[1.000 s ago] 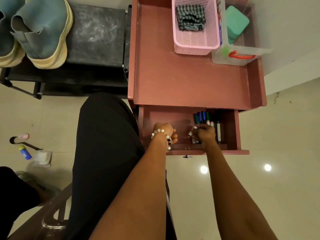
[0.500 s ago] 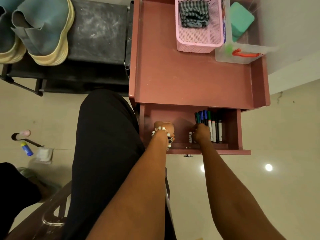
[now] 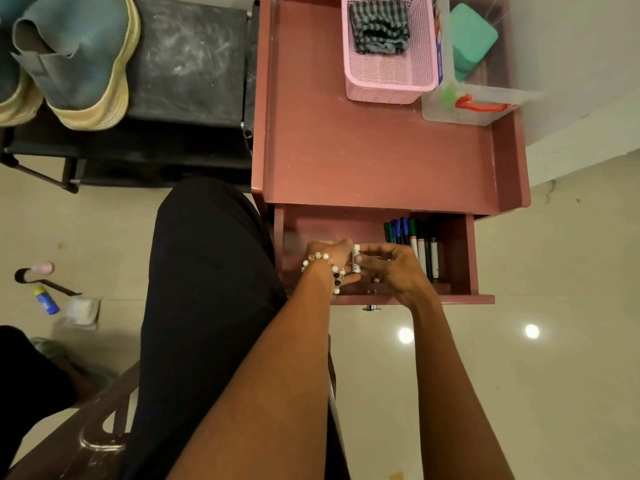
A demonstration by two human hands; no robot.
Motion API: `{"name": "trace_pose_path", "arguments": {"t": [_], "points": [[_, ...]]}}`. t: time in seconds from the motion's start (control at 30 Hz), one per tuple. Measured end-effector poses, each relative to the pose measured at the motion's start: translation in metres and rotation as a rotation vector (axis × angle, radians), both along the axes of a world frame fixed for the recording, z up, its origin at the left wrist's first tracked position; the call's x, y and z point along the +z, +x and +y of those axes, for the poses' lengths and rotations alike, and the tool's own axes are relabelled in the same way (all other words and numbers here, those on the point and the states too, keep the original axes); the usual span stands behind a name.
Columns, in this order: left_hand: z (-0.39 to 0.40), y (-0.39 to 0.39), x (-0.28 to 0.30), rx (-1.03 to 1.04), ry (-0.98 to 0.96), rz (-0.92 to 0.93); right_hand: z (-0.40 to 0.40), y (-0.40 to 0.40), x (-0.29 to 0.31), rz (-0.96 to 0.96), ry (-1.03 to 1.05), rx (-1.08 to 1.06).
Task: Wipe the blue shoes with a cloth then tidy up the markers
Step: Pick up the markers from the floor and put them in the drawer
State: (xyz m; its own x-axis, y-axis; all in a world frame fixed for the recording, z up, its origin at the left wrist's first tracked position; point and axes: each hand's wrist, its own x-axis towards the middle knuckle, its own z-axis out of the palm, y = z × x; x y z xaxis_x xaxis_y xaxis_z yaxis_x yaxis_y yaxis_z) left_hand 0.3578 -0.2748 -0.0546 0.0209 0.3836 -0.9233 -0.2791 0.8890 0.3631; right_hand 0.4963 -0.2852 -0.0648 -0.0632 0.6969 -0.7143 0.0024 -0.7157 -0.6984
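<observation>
Both hands meet over the open drawer (image 3: 465, 258) of the reddish side table. My right hand (image 3: 394, 268) and my left hand (image 3: 329, 256), which wears a bead bracelet, hold a white marker (image 3: 356, 259) between them at its two sides. Several markers (image 3: 412, 242) with green, blue and black caps lie side by side in the drawer's right half. The blue shoes (image 3: 69, 53) with yellow soles stand on a black rack at the top left. A striped cloth (image 3: 379, 27) lies folded in a pink basket (image 3: 391, 86).
The table top (image 3: 363, 150) has raised side rails. A clear plastic box (image 3: 464, 109) with a green block and a red handle stands at its back right. A black rack (image 3: 187, 64) adjoins the table. My black-trousered leg (image 3: 207, 289) is left of the drawer. Small items lie on the floor (image 3: 48, 299).
My right hand has lifted a white marker from the row and moved left with it to meet my left hand. The left hand has opened toward the marker.
</observation>
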Motion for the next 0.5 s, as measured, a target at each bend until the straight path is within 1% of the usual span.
{"name": "trace_pose_path", "arguments": {"t": [0.1,0.17,0.3,0.4,0.43,0.47,0.5], "points": [[0.007,0.002,0.007,0.048,0.007,-0.08,0.013,0.006,-0.005,-0.059,-0.003,0.029],[0.009,0.004,0.006,0.043,0.001,-0.067,0.02,0.01,-0.014,-0.061,-0.042,-0.028],[0.007,0.004,-0.004,0.033,-0.036,0.035,0.026,0.018,-0.033,0.079,-0.151,-0.227],[0.006,0.0,-0.009,0.057,-0.064,0.105,0.025,0.02,-0.04,0.156,-0.175,-0.273],[0.007,-0.002,-0.008,0.061,-0.063,0.119,0.025,0.019,-0.043,0.152,-0.169,-0.279],[0.008,-0.002,-0.008,0.061,-0.057,0.129,0.024,0.017,-0.046,0.103,-0.157,-0.276],[0.008,-0.001,-0.008,0.053,-0.052,0.132,0.024,0.016,-0.049,0.011,-0.133,-0.252]]}}
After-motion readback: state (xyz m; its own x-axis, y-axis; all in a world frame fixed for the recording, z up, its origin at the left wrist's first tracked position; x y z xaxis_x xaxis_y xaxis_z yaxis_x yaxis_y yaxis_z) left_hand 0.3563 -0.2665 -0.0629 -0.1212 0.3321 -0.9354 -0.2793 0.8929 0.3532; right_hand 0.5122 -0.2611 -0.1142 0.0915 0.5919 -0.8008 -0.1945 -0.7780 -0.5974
